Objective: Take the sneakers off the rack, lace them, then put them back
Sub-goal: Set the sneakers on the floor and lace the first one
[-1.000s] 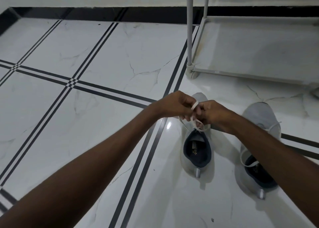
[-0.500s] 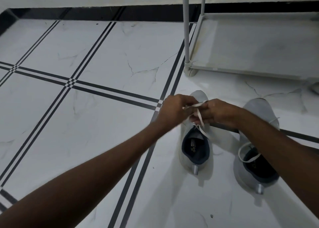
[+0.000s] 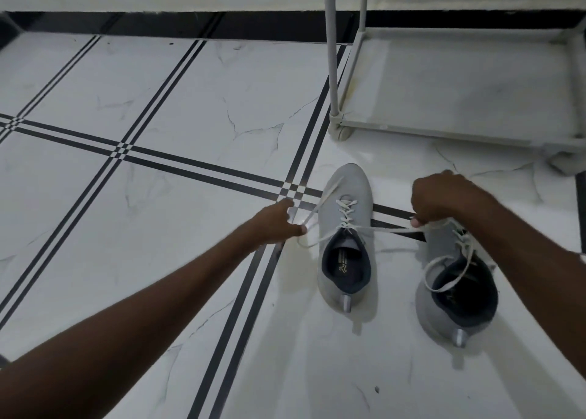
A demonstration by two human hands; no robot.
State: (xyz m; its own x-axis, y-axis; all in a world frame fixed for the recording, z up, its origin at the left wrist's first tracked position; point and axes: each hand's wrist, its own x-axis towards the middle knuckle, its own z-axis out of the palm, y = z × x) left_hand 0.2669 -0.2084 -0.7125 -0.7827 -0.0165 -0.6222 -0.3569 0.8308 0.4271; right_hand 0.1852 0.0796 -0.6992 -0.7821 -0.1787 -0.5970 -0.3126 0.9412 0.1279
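Note:
Two grey sneakers with dark blue linings stand on the floor, toes pointing away from me. The left sneaker is laced up its front with a white lace. My left hand pinches one end of that lace out to the left of the shoe. My right hand pinches the other end, drawn taut to the right over the toe of the right sneaker. That shoe's own lace hangs in a loose loop over its opening. The grey rack stands just beyond the shoes.
The rack's lowest shelf holds nothing, and two upright poles rise at its left corner. White marble floor tiles with black double stripes spread to the left. A black skirting runs along the far wall.
My hands were together over the left sneaker's tongue, working the lace. Now they have pulled apart sideways, each with a lace end, stretching the lace taut across the shoe.

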